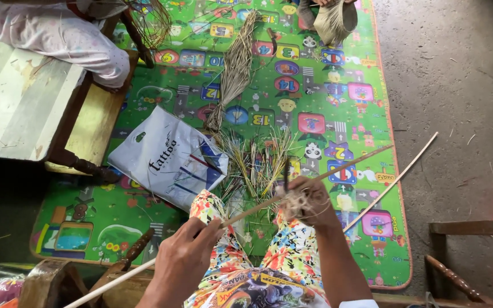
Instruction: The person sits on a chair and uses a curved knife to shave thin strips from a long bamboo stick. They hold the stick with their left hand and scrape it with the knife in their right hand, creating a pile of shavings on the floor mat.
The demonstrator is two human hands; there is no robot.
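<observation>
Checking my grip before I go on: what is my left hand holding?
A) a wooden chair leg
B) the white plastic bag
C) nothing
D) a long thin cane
D: the left hand is closed around the long thin cane, which runs on toward the right hand.

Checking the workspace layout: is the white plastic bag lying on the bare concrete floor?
No, the white plastic bag lies on the green play mat.

Soft daylight falls evenly, bright on the bare grey concrete floor (457, 85); lower-left corner sinks into shadow, edges bowing slightly.
</observation>
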